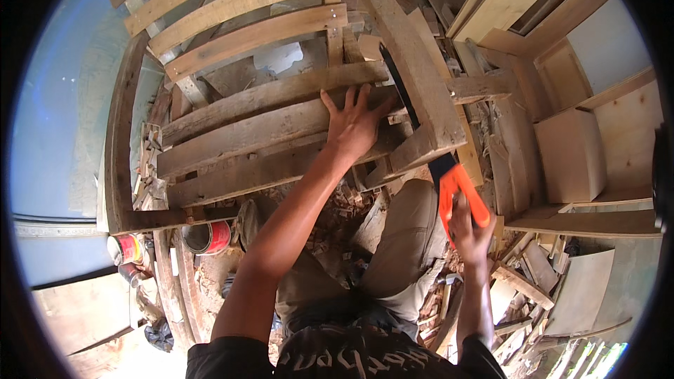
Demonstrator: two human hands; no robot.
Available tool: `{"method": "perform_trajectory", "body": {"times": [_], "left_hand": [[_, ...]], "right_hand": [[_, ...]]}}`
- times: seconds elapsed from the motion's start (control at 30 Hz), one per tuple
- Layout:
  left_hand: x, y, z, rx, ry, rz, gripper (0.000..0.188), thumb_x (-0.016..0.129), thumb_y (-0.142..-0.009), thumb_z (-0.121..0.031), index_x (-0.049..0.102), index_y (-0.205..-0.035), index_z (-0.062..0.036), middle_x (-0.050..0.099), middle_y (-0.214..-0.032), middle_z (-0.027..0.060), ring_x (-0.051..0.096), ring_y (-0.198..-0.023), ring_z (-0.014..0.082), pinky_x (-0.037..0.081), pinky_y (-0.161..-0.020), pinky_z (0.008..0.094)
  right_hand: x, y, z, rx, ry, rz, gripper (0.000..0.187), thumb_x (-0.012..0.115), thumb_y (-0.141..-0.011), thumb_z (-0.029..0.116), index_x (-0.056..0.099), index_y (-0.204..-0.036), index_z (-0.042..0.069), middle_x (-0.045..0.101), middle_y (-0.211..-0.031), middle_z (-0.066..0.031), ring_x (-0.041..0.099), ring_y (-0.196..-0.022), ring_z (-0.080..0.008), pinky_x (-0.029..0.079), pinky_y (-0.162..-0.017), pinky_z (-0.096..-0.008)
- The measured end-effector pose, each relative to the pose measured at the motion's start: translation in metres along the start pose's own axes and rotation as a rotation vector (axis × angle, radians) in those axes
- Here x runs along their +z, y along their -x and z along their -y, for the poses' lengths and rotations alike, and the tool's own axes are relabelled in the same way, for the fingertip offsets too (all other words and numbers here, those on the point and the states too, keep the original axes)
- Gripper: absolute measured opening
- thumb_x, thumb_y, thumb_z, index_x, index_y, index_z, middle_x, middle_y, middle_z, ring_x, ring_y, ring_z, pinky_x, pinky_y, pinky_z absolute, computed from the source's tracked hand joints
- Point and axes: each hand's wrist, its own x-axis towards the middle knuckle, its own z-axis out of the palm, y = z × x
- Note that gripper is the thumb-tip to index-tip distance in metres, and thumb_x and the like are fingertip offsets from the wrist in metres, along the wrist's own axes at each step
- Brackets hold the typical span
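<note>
My right hand [470, 230] is wrapped around the orange handle of a handsaw [463, 200]. The saw's dark blade runs away from me and partly disappears under a thick wooden beam [421, 77], showing again along the beam's left edge. Fingers spread, my left hand [354, 126] lies flat on a weathered wooden plank [274, 130], left of the blade. Further planks lie side by side with it, one nearer [260, 177] and one farther [281, 95]. The blade's contact with the wood is hard to make out.
A slatted wooden frame [253, 10] stands at the far side. Two paint cans [208, 237] [126, 248] sit low on the left. Cabinet-like wooden panels [572, 151] fill the right side. Wood scraps [523, 284] and shavings litter the ground around my legs.
</note>
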Motion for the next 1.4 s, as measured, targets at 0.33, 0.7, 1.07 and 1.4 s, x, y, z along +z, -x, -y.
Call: {"method": "perform_trajectory", "body": {"times": [0.33,0.7,1.07,1.4], "left_hand": [[0.006,0.004,0.006,0.023,-0.045,-0.051,0.055,0.063,-0.089,-0.022,0.056,-0.14,-0.0397,0.044,-0.143,0.0163,0.041,-0.136,0.0387,0.018,-0.102,0.0845],[0.003,0.008,0.004,0.021,-0.027,-0.049,0.06,0.062,-0.086,-0.015,0.056,-0.14,-0.038,0.046,-0.142,0.0169,0.043,-0.134,0.0373,0.023,-0.103,0.0823],[0.008,0.001,0.006,0.03,-0.008,-0.106,0.059,0.061,-0.086,-0.012,0.059,-0.138,-0.0386,0.047,-0.14,0.0167,0.045,-0.131,0.036,0.026,-0.104,0.078],[0.011,-0.001,0.007,-0.055,-0.031,-0.122,0.06,0.063,-0.093,-0.034,0.048,-0.145,-0.005,0.052,-0.136,0.0148,0.048,-0.128,0.0287,0.03,-0.105,0.0713]], "right_hand": [[0.0,0.017,-0.009,0.0,0.012,-0.04,0.021,0.062,-0.099,0.019,0.06,-0.089,0.0,0.053,-0.07,0.0028,0.048,-0.066,-0.0049,0.04,-0.056,-0.0251],[-0.004,0.03,-0.011,0.039,0.059,-0.046,0.027,0.061,-0.093,0.022,0.063,-0.091,-0.004,0.058,-0.073,-0.0029,0.053,-0.065,-0.0083,0.04,-0.054,-0.0284],[0.001,0.026,0.004,0.06,-0.057,-0.055,0.028,0.059,-0.1,0.025,0.063,-0.087,0.0,0.05,-0.061,0.0044,0.047,-0.055,-0.0034,0.034,-0.049,-0.0231],[-0.019,0.021,0.001,0.074,0.016,0.054,0.023,0.059,-0.094,0.018,0.057,-0.081,0.0,0.053,-0.064,0.0028,0.049,-0.059,-0.006,0.039,-0.053,-0.0254]]}}
